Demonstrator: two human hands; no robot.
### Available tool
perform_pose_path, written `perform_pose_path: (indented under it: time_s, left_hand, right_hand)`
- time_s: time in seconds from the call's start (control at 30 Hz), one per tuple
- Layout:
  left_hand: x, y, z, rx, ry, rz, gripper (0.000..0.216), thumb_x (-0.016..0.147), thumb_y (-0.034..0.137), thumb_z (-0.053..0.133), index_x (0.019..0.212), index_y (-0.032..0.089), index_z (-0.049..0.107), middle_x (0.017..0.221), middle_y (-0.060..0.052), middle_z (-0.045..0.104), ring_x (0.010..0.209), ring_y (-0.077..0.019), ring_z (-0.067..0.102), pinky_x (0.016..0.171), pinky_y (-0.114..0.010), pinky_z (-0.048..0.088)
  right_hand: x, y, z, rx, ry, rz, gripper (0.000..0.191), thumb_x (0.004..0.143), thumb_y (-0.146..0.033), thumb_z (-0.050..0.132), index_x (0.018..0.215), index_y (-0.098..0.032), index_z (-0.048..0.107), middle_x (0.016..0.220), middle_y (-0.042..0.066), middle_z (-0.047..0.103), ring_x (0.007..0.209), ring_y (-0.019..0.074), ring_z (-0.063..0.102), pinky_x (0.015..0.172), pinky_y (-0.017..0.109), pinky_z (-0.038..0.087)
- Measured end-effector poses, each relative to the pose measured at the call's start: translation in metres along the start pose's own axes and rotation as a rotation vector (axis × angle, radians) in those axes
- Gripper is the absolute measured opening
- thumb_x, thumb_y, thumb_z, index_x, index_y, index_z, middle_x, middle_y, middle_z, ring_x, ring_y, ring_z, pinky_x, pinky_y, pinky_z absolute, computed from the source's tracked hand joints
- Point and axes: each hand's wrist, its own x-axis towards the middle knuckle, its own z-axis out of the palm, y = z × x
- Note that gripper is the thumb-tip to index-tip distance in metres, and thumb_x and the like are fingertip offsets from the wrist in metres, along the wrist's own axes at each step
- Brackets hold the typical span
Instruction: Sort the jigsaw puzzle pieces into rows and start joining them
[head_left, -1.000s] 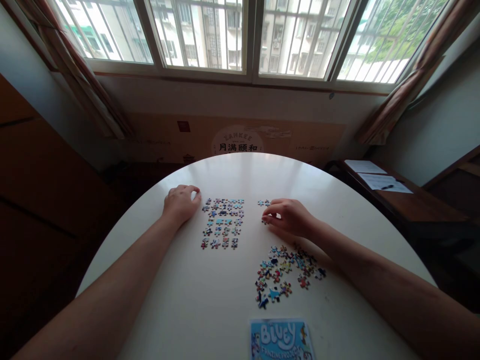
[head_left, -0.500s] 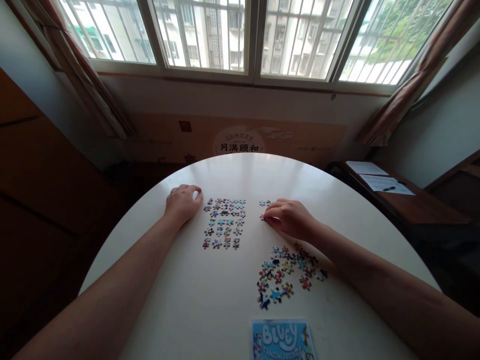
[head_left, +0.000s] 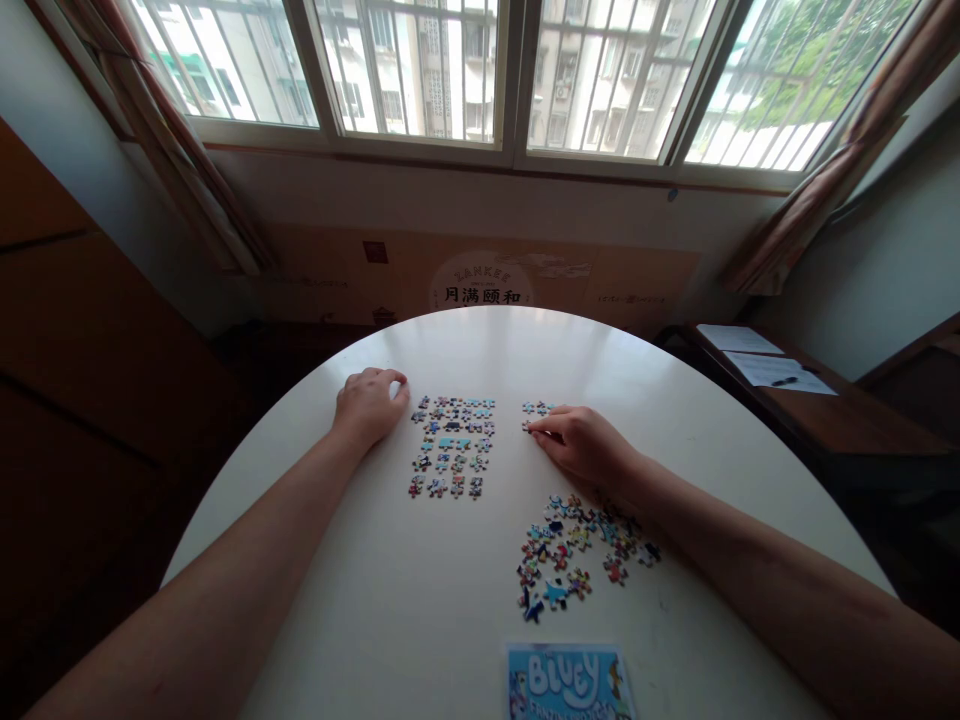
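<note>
My right hand is at the right of the table's middle, its thumb and fingertips closed on a small puzzle piece at the tabletop. Just beyond its fingers lie a few light-blue puzzle pieces. My left hand rests on the table with loosely bent fingers. A gap shows between thumb and forefinger, and nothing is seen in it. To its right, several puzzle pieces lie in rows. Nearer me, below my right hand, a loose heap of mixed puzzle pieces is spread out, partly hidden by my forearm.
A blue Bluey picture card or box lies at the near edge of view on the round white table. Beyond the table's right edge, a brown desk carries papers and a pen. A barred window is ahead.
My right fingertips have shifted slightly away from me with the puzzle piece, close to the light-blue pieces. My left hand stays in place. The whole view has moved a little.
</note>
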Motion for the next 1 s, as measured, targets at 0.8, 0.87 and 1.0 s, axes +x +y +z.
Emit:
perform_pose_path:
  time_s: [0.8,0.87,1.0]
  left_hand:
    - [0.002,-0.0013,0.0021,0.001,0.007,0.009,0.04,0.093,0.041,0.048,0.119,0.024,0.073,0.132,-0.012,0.067,0.122,-0.0347,0.058,0.105,-0.046,0.045]
    - [0.0019,-0.0013,0.0022,0.006,0.005,0.007,0.04,0.093,0.042,0.048,0.119,0.024,0.073,0.132,-0.012,0.066,0.122,-0.0345,0.058,0.106,-0.045,0.044]
    - [0.0015,-0.0004,0.0018,0.006,0.007,0.004,0.041,0.093,0.041,0.048,0.12,0.024,0.073,0.133,-0.012,0.066,0.122,-0.035,0.057,0.106,-0.045,0.044]
  right_hand:
    - [0.0011,0.0059,0.0057,0.066,0.113,0.028,0.024,0.098,-0.02,0.061,0.106,-0.021,0.083,0.097,0.008,0.079,0.087,0.0209,0.074,0.085,0.034,0.058]
    - [0.0011,0.007,0.0065,0.113,0.162,0.039,0.024,0.098,-0.022,0.061,0.104,-0.02,0.084,0.095,0.008,0.079,0.085,0.0202,0.074,0.083,0.033,0.059]
    - [0.0018,0.0084,0.0056,0.197,0.159,0.059,0.023,0.096,-0.024,0.062,0.103,-0.021,0.084,0.098,0.009,0.08,0.088,0.0209,0.075,0.083,0.035,0.06]
